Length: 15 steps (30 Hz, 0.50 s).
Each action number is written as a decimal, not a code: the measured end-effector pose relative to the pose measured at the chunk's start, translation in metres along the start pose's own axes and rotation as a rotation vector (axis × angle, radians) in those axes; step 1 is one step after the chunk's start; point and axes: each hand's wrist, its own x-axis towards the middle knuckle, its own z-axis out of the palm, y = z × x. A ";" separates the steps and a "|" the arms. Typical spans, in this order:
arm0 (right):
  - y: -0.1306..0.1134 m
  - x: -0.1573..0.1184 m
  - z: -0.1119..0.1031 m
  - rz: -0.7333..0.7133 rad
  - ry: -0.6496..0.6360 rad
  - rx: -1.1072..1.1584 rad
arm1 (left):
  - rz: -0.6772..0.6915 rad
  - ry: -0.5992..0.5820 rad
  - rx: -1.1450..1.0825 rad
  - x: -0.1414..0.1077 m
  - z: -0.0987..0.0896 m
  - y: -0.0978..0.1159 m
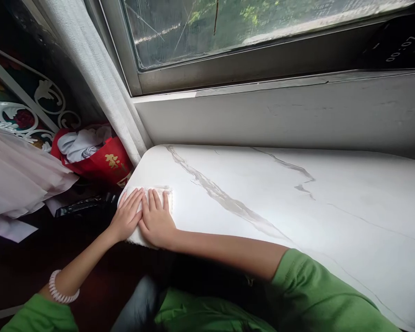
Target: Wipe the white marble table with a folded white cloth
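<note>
A white cloth (169, 196) lies spread at the left end of the white marble-patterned table (228, 170). My left hand (126, 216) rests flat on the cloth near the table's left edge, fingers stretched out. Beside it, touching it, my right hand (157, 221) also presses flat on the cloth with its fingers stretched forward. Part of the cloth is hidden under both palms, and its lower edge reaches the table's front edge. A pale coiled band (60, 290) circles my left forearm.
Behind the table runs a wall (280, 113) below a window (228, 27). To the left hang a white curtain (93, 69) and a pale pink fabric (20, 170). A red bag (103, 161) with white cloth inside stands by the table's left end.
</note>
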 end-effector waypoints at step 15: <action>0.094 0.135 0.012 0.201 0.032 -0.116 | -0.058 -0.072 -0.045 0.171 0.022 -0.078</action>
